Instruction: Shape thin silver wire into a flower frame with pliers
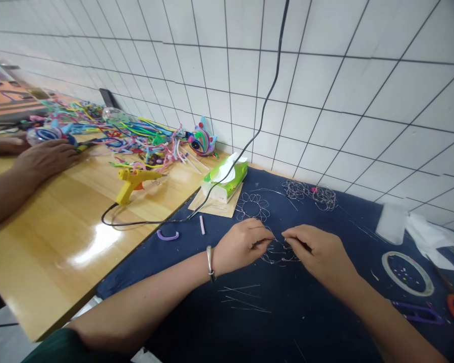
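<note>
On your left, the glue gun (131, 185) lies on the wood, well apart from your work. Your left hand (244, 244) has thumb and forefinger pressed together, seemingly on a thin strand of the wire piece (274, 261). Just beyond that hand, a wire flower (251, 202) lies on the dark cloth (196, 307). The wire piece sits between and below your fingertips; whether it rests on the cloth is unclear. It should be very light, stiff enough to hold a curve yet easily bent, and slick to pinch. Take it by strand ends or where loops meet; squeezing mid-loop could spoil the shape. Your right hand (318, 252) seems to pinch another strand, thumb against forefinger, though its fingers partly hide it.
</note>
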The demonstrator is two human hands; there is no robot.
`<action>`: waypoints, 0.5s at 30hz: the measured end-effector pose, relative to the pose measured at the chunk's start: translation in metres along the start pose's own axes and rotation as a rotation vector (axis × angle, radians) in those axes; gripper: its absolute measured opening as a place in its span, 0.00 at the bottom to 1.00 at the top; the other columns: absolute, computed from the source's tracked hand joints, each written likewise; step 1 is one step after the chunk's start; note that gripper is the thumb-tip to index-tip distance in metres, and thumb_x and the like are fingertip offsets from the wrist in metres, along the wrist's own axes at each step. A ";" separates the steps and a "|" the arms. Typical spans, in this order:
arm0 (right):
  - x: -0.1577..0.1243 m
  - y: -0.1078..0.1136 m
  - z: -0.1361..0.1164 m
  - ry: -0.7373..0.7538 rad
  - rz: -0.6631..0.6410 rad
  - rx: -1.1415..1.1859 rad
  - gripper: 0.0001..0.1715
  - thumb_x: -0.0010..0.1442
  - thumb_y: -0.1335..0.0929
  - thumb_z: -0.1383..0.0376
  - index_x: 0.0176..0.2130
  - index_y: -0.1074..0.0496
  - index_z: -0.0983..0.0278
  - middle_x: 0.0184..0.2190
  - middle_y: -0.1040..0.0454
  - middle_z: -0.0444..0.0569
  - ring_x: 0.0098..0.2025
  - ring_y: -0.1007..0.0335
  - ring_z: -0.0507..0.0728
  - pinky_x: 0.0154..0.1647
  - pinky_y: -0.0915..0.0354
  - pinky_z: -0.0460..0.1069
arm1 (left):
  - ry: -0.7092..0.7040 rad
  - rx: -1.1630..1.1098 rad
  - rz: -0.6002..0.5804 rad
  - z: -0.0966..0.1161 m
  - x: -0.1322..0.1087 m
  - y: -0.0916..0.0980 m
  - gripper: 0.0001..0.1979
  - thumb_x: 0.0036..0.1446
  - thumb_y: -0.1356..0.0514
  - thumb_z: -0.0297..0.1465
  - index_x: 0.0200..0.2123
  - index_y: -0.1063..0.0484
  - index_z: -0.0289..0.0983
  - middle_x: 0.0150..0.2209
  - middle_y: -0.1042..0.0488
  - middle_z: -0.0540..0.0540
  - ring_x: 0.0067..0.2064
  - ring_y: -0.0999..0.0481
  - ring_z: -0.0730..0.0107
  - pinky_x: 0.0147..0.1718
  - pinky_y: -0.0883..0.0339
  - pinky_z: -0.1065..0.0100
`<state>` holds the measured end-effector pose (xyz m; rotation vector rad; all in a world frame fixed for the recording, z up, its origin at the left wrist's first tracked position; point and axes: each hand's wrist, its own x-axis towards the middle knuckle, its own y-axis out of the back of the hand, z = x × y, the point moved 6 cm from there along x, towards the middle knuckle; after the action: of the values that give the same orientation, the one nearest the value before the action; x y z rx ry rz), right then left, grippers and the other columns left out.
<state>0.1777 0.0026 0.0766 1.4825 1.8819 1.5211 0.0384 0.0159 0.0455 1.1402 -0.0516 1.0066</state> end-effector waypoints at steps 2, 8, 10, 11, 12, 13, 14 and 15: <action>0.000 -0.002 -0.002 0.046 0.046 0.001 0.11 0.58 0.39 0.67 0.37 0.28 0.60 0.33 0.26 0.44 0.36 0.30 0.50 0.37 0.35 0.45 | 0.021 -0.021 -0.019 0.001 0.001 -0.001 0.11 0.54 0.48 0.23 0.36 0.28 0.35 0.31 0.27 0.46 0.34 0.30 0.72 0.36 0.34 0.69; 0.000 -0.003 -0.007 0.120 0.192 0.059 0.11 0.58 0.38 0.68 0.36 0.27 0.61 0.32 0.26 0.46 0.36 0.30 0.50 0.37 0.33 0.45 | 0.077 -0.108 -0.054 0.002 0.001 -0.002 0.09 0.53 0.47 0.24 0.33 0.27 0.36 0.28 0.27 0.48 0.31 0.29 0.75 0.32 0.33 0.72; -0.001 -0.004 -0.006 0.129 0.210 0.099 0.11 0.58 0.38 0.68 0.36 0.27 0.61 0.33 0.26 0.46 0.37 0.30 0.50 0.37 0.32 0.45 | 0.074 -0.149 -0.074 0.002 0.001 -0.003 0.09 0.52 0.47 0.23 0.32 0.27 0.36 0.28 0.27 0.49 0.31 0.29 0.76 0.31 0.33 0.73; -0.001 -0.005 -0.006 0.131 0.210 0.119 0.11 0.58 0.38 0.68 0.37 0.27 0.60 0.33 0.26 0.46 0.37 0.30 0.50 0.37 0.32 0.45 | 0.076 -0.169 -0.081 0.002 0.001 -0.003 0.09 0.52 0.47 0.23 0.32 0.27 0.36 0.28 0.27 0.49 0.30 0.29 0.76 0.31 0.33 0.73; -0.002 -0.006 -0.006 0.132 0.212 0.139 0.11 0.58 0.38 0.68 0.37 0.27 0.60 0.33 0.26 0.46 0.37 0.30 0.50 0.37 0.32 0.45 | 0.081 -0.187 -0.085 0.002 0.001 -0.003 0.09 0.52 0.47 0.23 0.31 0.27 0.36 0.28 0.27 0.49 0.30 0.29 0.77 0.31 0.33 0.74; -0.002 -0.007 -0.006 0.130 0.215 0.157 0.11 0.58 0.38 0.68 0.36 0.27 0.60 0.33 0.26 0.46 0.37 0.30 0.50 0.37 0.32 0.45 | 0.088 -0.203 -0.089 0.002 0.001 -0.004 0.08 0.52 0.46 0.23 0.31 0.27 0.36 0.28 0.27 0.49 0.30 0.29 0.77 0.31 0.33 0.74; -0.002 -0.008 -0.005 0.127 0.220 0.173 0.10 0.58 0.37 0.68 0.36 0.27 0.60 0.33 0.26 0.46 0.36 0.30 0.50 0.38 0.32 0.45 | 0.097 -0.217 -0.094 0.002 0.001 -0.004 0.08 0.52 0.46 0.23 0.30 0.27 0.36 0.28 0.27 0.49 0.30 0.29 0.77 0.31 0.33 0.74; -0.002 -0.008 -0.005 0.125 0.226 0.186 0.10 0.57 0.37 0.69 0.36 0.26 0.61 0.32 0.26 0.46 0.36 0.30 0.50 0.38 0.32 0.45 | 0.105 -0.228 -0.098 0.001 0.002 -0.004 0.08 0.51 0.46 0.23 0.30 0.27 0.36 0.28 0.27 0.49 0.30 0.29 0.77 0.30 0.33 0.74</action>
<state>0.1704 -0.0012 0.0708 1.7724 2.0327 1.6059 0.0426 0.0158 0.0441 0.8729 -0.0257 0.9459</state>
